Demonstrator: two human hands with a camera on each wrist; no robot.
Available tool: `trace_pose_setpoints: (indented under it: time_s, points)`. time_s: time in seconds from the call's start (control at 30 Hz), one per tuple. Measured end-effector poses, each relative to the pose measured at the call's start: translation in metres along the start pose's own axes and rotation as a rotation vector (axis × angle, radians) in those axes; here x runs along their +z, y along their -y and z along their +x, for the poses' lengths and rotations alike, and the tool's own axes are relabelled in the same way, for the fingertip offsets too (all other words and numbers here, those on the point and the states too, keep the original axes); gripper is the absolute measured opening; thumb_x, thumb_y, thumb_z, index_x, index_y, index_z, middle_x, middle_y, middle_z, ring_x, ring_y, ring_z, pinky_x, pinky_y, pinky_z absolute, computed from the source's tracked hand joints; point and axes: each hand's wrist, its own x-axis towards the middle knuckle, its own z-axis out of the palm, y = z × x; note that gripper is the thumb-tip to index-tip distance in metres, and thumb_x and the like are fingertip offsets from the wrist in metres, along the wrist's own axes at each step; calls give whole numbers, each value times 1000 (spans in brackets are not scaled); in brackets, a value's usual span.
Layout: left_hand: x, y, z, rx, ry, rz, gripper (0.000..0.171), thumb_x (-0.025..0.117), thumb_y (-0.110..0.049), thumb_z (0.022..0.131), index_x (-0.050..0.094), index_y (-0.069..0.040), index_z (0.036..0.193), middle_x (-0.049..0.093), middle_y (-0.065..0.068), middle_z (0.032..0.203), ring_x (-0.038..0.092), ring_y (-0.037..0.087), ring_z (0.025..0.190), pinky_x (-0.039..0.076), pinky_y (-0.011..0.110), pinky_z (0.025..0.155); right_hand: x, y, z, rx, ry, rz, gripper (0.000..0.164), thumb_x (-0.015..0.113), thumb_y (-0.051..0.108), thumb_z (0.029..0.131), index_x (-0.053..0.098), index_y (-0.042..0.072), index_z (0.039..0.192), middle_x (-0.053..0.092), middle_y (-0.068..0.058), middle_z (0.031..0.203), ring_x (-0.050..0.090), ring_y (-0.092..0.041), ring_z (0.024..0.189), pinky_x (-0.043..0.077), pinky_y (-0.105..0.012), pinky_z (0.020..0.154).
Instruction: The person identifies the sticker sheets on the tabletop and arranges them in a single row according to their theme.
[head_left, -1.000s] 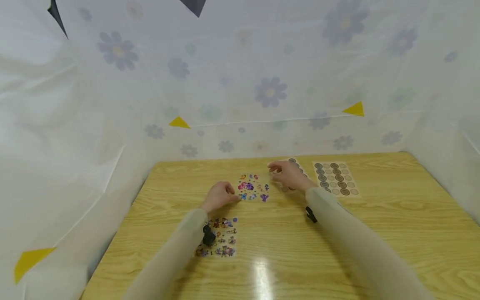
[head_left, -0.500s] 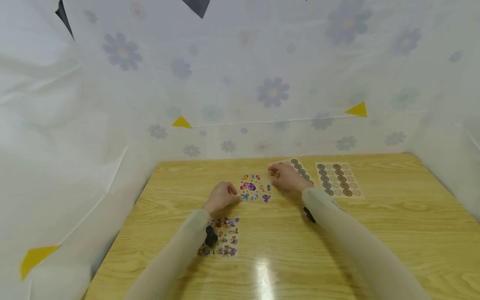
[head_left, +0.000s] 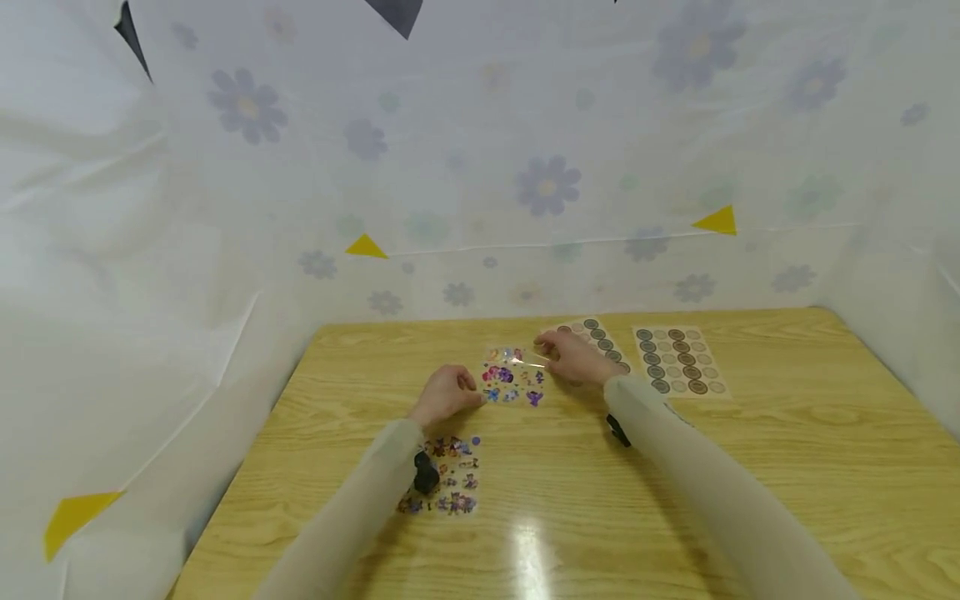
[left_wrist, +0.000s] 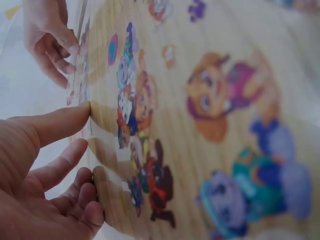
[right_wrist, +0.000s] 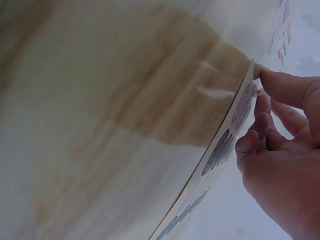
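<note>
A clear sticker sheet with colourful cartoon figures lies between the hands in the head view. My right hand pinches its upper right edge between thumb and index finger, and a streak of glare runs along the sheet there. At its lower left corner, my left hand touches down with fingertips. The left wrist view shows the left thumb and index finger apart. A second clear sticker sheet, with puppy figures, lies partly under the left wrist.
A sheet of round coin-like stickers lies partly behind the right hand. Another such sheet is to its right. The wooden table ends at a white flowered curtain at the back and sides.
Glare has appeared on the upper right of the clear sheet, whose edge there looks slightly raised. Both hands stay nearly in place; the head view has shifted slightly.
</note>
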Motion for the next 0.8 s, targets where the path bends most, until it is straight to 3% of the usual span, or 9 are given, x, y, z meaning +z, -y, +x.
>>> trace_pose_setpoints:
  time_s: [0.3,0.43,0.63,0.8]
  points:
    - [1,1,2,-8,-6,11,24,81,-16,82,65,-5,96,57,7,88,51,20,75,44,33,66,1,0,2,-9,19,18,38,62,-4,90,60,0,128,61,-13,114,56,-30,105,46,-47,92]
    - [3,2,3,6,-14,10,29,81,-15,82,64,-3,103,56,7,90,51,20,76,44,34,67,-1,0,-1,43,-37,62,30,65,0,89,66,4,119,61,-12,113,55,-28,103,47,-45,90]
    - [5,1,3,17,-12,24,40,81,-15,82,62,0,114,56,10,93,51,22,80,45,35,70,-3,0,-7,126,-158,254,13,64,12,96,71,6,105,68,-7,101,62,-25,83,51,-41,77]
    - [5,2,3,8,-8,-29,28,80,-12,81,66,-3,104,58,8,94,53,22,83,47,35,72,-3,-2,-8,106,-183,289,17,62,18,99,72,9,108,70,-4,98,63,-21,82,52,-39,76]
